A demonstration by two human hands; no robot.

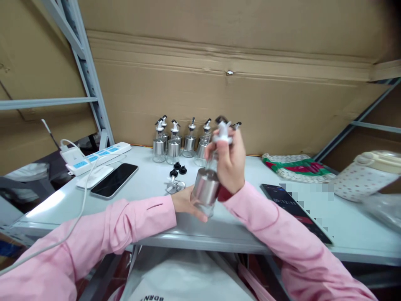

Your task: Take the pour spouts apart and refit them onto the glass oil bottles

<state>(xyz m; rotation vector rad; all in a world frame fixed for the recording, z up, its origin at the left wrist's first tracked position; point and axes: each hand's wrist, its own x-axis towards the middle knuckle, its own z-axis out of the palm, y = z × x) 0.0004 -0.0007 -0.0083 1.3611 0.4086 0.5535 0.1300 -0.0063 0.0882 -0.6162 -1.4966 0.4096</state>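
Over the front of the table, my left hand (188, 202) grips the lower part of a glass oil bottle (206, 184) with a metal sleeve, tilted a little. Up at its neck, my right hand (232, 161) is closed on the white pour spout (223, 131) with a dark flap, blurred by motion. Whether the spout is seated in the neck is hidden by my fingers. To the left of the bottle lie several small black stoppers (177, 165) and a loose spout piece (175, 186). Several similar bottles (173, 146) with spouts stand upright behind.
On the left are a power strip (100, 158), a white charger (94, 176) with its cable, and a black phone (115, 180). To the right lie a tablet (296, 213) showing a timer, a patterned cloth (297, 167), and a dotted container (365, 175). Cardboard (232, 96) backs the table.
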